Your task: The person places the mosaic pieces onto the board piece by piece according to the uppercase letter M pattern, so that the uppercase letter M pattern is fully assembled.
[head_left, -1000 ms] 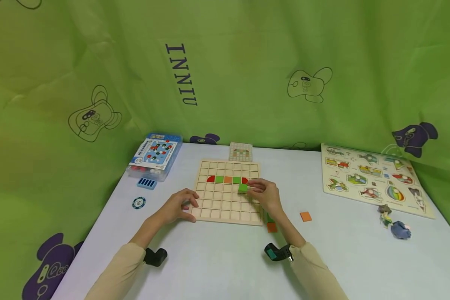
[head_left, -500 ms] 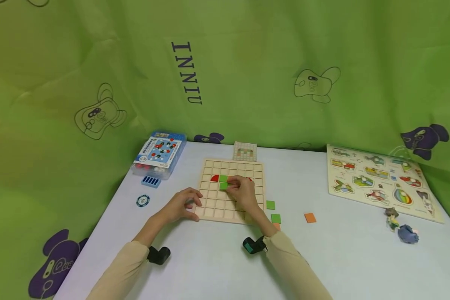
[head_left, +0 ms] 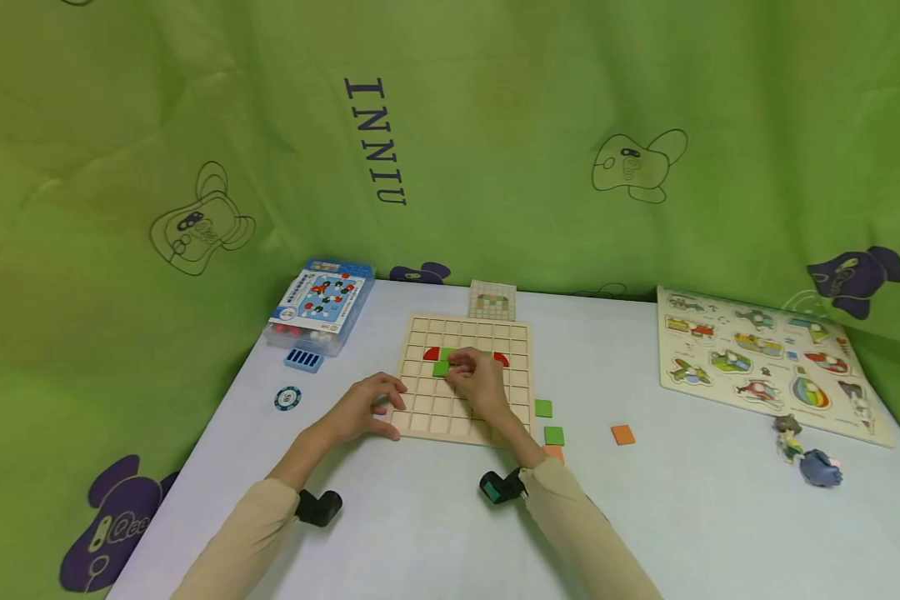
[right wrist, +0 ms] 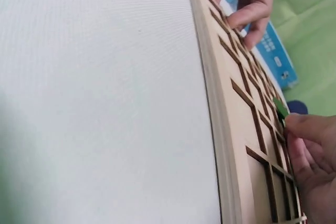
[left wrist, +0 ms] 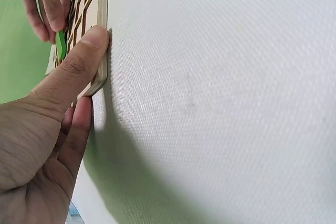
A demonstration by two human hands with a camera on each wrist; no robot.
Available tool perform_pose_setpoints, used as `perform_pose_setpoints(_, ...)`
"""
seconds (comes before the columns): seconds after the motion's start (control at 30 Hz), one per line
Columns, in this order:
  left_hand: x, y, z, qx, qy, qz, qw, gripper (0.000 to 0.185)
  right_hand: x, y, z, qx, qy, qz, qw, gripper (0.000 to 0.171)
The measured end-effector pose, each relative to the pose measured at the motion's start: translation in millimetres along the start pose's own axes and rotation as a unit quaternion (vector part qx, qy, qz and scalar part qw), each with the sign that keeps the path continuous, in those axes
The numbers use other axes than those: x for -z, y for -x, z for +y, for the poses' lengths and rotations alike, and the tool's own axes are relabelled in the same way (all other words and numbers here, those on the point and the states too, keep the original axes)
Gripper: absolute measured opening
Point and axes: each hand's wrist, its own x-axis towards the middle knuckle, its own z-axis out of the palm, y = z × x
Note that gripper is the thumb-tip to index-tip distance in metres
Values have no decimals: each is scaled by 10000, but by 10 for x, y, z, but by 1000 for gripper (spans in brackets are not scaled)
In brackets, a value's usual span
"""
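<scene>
Pinching the green square tile (head_left: 440, 368), out at nine o'clock, between clamped fingertips of the nearer right hand (head_left: 482, 383), over the wooden grid board (head_left: 437, 408), and gripping that board's seven-o'clock corner with the left hand (head_left: 363, 407)!

The grid board (head_left: 438, 406) is pale, matt, bare-looking wood with a layered edge; the green tile (head_left: 440, 368) on it appears smooth; the box (head_left: 319, 307) to its left is partly clear, glossy plastic; the tabletop (left wrist: 210, 77) beneath it shows fine, woven-looking texture; the curtain (head_left: 487, 92) behind it is creased cloth.
</scene>
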Motion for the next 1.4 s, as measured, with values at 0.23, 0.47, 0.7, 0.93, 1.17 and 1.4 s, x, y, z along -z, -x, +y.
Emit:
perform_pose_setpoints(0.23, -4, -1, 18, -58, 16, 20, 10000, 32, -74, -33, 11, 110, -49, -62, 9999, 24)
perform_pose_setpoints(0.47, 0, -4, 28, -68, 32, 25, 10000, 33, -97, -47, 7, 9, -251, -106, 9996, 27)
perform_pose_setpoints(0.7, -5, -16, 25, -52, -20, 41, 10000, 32, -30, 1, -207, -170, -711, -389, 9966, 26)
perform_pose_setpoints(0.93, -10, -1, 19, 36, -71, 93, 9999, 32, 255, 115, -306, -44, -395, -547, 9977, 24)
perform_pose_setpoints(1.17, -18, -1, 8, 73, -37, 57, 10000, 32, 798, 339, 11, -210, -208, -859, 9959, 26)
perform_pose_setpoints(1.4, -17, -3, 33, 86, -10, 6, 10000, 32, 1550, 751, 126, -323, 171, -676, 9970, 28)
